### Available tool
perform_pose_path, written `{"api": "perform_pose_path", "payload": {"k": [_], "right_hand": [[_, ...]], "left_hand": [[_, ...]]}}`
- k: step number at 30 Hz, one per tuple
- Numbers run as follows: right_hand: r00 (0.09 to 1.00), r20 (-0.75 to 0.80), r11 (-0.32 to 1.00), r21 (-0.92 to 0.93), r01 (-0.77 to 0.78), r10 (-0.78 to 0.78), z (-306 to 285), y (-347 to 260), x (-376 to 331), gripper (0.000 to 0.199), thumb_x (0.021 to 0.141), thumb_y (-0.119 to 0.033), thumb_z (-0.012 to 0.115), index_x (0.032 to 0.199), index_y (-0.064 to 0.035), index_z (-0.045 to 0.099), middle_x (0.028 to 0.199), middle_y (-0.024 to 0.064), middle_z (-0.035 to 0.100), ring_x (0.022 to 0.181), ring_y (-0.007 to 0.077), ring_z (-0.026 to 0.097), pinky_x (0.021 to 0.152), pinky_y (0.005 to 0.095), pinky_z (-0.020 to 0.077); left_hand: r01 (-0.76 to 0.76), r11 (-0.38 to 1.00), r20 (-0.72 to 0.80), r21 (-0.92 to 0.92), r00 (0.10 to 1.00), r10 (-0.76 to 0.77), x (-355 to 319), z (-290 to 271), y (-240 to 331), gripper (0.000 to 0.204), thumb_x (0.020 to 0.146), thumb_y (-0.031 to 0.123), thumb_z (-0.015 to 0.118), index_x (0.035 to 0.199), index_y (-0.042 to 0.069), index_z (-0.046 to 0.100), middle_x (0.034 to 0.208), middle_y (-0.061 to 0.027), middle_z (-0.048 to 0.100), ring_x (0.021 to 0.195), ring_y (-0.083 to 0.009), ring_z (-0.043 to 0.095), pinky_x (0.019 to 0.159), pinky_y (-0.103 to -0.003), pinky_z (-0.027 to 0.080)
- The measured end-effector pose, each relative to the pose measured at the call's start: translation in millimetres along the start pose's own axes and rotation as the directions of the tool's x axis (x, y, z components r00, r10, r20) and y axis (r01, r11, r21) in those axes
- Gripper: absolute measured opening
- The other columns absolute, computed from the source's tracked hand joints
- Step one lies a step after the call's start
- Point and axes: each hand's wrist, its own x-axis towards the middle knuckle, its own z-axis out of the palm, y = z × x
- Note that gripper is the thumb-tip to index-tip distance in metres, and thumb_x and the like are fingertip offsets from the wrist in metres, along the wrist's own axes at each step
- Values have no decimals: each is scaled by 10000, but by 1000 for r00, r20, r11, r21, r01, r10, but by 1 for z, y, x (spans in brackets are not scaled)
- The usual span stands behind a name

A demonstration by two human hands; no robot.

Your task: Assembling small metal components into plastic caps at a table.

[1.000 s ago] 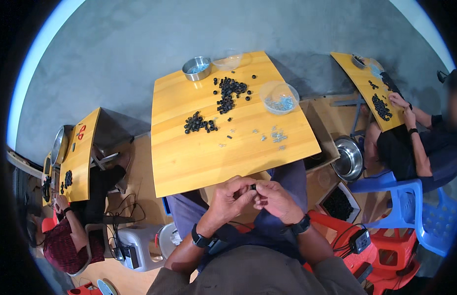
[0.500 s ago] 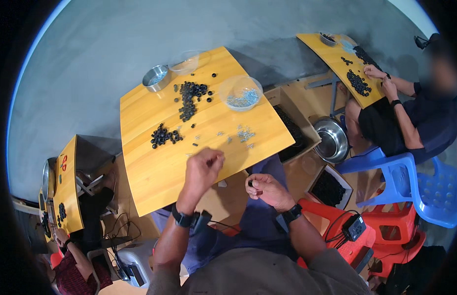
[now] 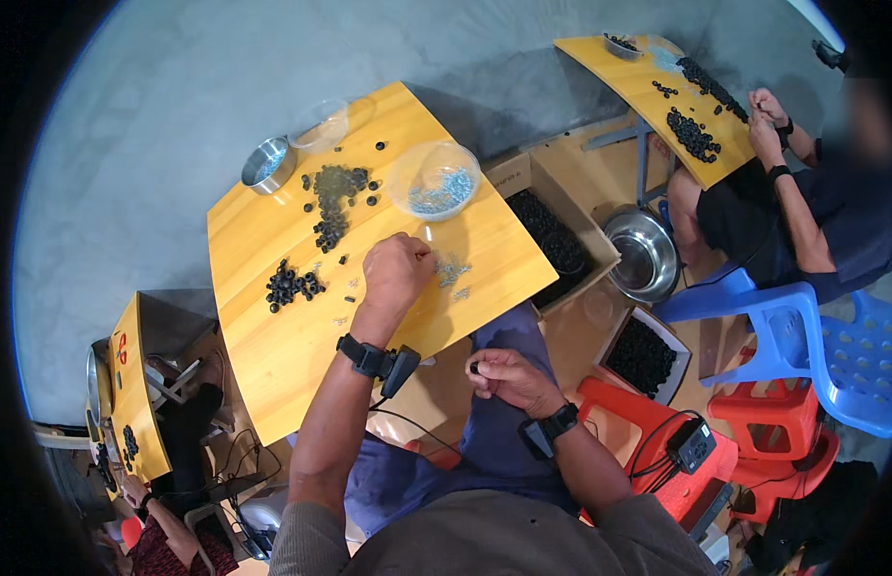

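My left hand (image 3: 396,274) is over the yellow table (image 3: 273,384), its fingers pinched beside a loose scatter of small silvery pins (image 3: 452,270). What lies between those fingertips, if anything, is too small to make out. Above my lap, just off the table's near edge, my right hand (image 3: 511,380) is closed on a small black cap (image 3: 476,368) held at its fingertips. Small round black caps lie in a near pile (image 3: 290,285) and a farther pile (image 3: 338,192). A clear plastic bowl (image 3: 400,184) of silvery pins stands beyond my left hand.
A steel bowl (image 3: 257,177) and a clear tub (image 3: 321,127) stand at the table's far side. Right of the table are a cardboard box (image 3: 600,252) of black parts, a steel basin (image 3: 648,252) and red stools (image 3: 768,422). Co-workers sit at tables on both sides.
My left hand has reached farther over the table, toward the pins and the clear bowl. My right hand stays above my lap with the black cap. The view has shifted slightly.
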Motion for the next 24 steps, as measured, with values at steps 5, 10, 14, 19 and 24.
{"api": "perform_pose_path", "payload": {"k": [5,10,14,19,24], "right_hand": [[999,38,999,33,12,-13,0,-1,1,237,970,-211,659,1101,-14,653,840,9,564,777,107,532,691,278,446],[997,78,999,38,26,-29,1,3,3,222,994,-226,628,1106,-36,656,838,-16,573,774,95,536,679,254,434],[999,32,999,10,32,-33,1,3,2,214,996,-222,623,1103,-42,662,825,-17,572,760,93,534,669,254,434],[999,36,999,24,29,-30,-1,2,3,214,998,-224,622,1106,-44,664,827,-16,572,760,94,536,673,258,441],[998,48,998,51,23,-26,-4,5,4,245,974,-213,659,1124,-19,651,859,22,581,785,114,545,688,283,452]], "left_hand": [[52,997,39,51,998,-54,4,-7,-1,156,784,189,727,858,61,776,852,-144,731,769,-324,700,736,-395,564],[36,982,25,-183,999,-32,-2,-19,-22,106,788,99,711,852,25,752,823,-151,723,734,-271,703,705,-353,559],[30,973,-72,-230,996,-47,-3,-32,-26,83,789,40,694,846,-5,734,779,-158,708,697,-215,690,671,-315,544],[-128,987,35,-98,991,132,-12,-38,5,170,768,77,751,935,51,741,840,-118,679,745,-275,674,676,-373,539],[-142,982,19,129,990,140,-8,-14,-10,162,754,99,764,909,55,744,853,-129,685,757,-297,682,670,-374,541]]}}
